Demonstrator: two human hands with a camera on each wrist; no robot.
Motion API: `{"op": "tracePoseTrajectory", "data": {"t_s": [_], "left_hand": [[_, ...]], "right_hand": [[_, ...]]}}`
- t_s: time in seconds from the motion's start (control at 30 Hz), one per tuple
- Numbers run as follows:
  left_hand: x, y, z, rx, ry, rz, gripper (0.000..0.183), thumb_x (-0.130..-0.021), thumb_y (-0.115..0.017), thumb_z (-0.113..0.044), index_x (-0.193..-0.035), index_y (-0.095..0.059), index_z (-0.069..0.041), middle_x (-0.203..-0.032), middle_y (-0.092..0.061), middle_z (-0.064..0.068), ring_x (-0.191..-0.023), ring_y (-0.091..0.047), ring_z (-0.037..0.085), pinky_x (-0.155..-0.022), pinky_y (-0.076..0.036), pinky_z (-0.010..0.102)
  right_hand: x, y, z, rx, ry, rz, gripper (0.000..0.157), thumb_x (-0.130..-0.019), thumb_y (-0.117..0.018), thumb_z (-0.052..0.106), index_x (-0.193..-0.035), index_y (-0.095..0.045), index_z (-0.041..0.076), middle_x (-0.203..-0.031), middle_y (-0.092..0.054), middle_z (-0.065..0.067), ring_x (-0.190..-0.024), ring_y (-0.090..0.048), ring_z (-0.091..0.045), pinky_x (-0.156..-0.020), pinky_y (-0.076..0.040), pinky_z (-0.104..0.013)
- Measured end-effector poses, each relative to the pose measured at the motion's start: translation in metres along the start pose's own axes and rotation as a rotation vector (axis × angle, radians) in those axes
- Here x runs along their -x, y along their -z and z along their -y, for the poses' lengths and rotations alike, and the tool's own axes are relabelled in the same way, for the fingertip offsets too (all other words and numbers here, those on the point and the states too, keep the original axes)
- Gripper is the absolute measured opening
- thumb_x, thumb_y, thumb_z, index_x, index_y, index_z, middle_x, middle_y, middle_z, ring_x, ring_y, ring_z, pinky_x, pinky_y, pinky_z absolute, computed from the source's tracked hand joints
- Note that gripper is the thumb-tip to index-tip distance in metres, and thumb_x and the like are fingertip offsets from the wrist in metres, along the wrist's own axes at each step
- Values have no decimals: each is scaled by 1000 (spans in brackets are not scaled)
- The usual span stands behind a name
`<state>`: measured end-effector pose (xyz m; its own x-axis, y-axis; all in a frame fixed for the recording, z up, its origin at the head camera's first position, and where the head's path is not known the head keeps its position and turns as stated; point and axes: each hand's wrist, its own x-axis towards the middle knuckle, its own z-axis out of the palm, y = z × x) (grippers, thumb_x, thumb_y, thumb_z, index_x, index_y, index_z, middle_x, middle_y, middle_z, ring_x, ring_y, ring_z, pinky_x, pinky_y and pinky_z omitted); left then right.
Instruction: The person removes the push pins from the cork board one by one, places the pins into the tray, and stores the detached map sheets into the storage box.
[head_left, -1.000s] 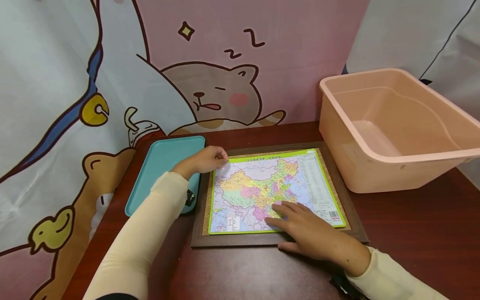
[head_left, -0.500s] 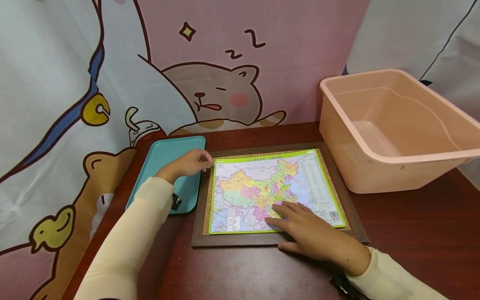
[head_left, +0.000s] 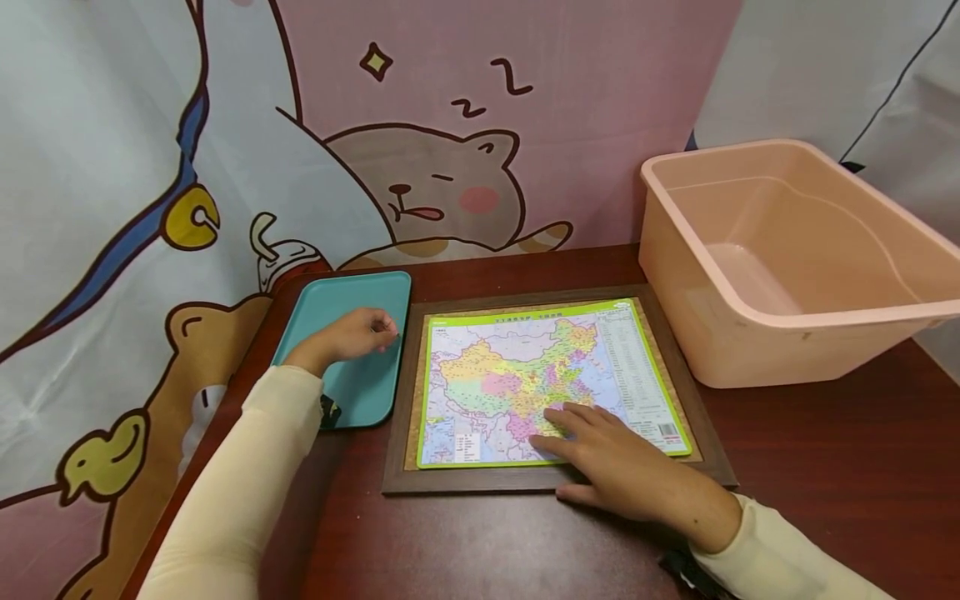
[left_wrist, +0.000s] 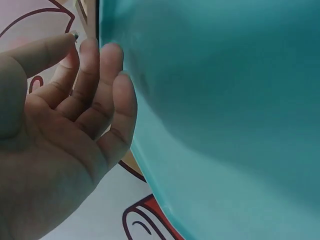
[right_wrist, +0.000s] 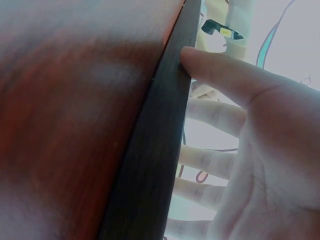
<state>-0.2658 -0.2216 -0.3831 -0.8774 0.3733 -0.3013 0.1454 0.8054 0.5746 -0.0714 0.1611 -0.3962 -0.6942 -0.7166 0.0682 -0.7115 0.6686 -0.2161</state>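
A map sheet [head_left: 517,342] with a bright green border lies on a corkboard [head_left: 480,481] with a dark wooden frame. My right hand [head_left: 626,462] rests on the map's lower part, fingers spread and straight. Its thumb [right_wrist: 215,67] lies at the frame's front edge in the right wrist view. Over the teal tray [head_left: 330,296], left of the board, is my left hand [head_left: 348,337]. Between its thumb and index finger it pinches a tiny silvery thing [left_wrist: 75,35], largely covered by the fingertips. The other fingers curve loosely.
A large pink plastic tub [head_left: 765,342] stands at the right, close to the board's right side. Behind the dark red wooden table [head_left: 810,467] hangs a cartoon-printed cloth [head_left: 600,108]. A dark strap [head_left: 690,575] lies under the right wrist.
My left hand has moved left from the map's upper left corner to over the tray, uncovering that corner. The right hand and map have stayed in place.
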Motion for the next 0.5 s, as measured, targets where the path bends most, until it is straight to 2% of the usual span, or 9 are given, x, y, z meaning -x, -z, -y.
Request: {"op": "tracePoseTrajectory", "data": {"t_s": [0.1, 0.3, 0.5], "left_hand": [[1, -1, 6, 12, 29, 10, 20, -104, -52, -18, -109, -61, -1, -101, -63, 12, -87, -63, 22, -77, -49, 32], [3, -4, 13, 5, 39, 20, 19, -104, -53, -17, -108, -61, -1, -103, -63, 14, -87, -63, 24, -77, -50, 34], [4, -8, 18, -29, 49, 14, 17, -104, -54, -16, -104, -63, -2, -103, -66, 12, -85, -60, 19, -77, -49, 31]], "right_hand": [[0, 0, 0, 0, 0, 0, 56, -87, -77, 40, -136, -62, 19, -143, -54, -16, -131, -51, -39, -105, -43, -57], [0, 0, 0, 0, 0, 1, 56, -87, -77, 40, -136, -62, 19, -143, -54, -16, -131, -51, -39, -106, -42, -57], [0, 0, 0, -2, 0, -4, 55, -87, -77, 40, -136, -63, 19, -142, -55, -16, -131, -51, -39, -106, -42, -58]]}}
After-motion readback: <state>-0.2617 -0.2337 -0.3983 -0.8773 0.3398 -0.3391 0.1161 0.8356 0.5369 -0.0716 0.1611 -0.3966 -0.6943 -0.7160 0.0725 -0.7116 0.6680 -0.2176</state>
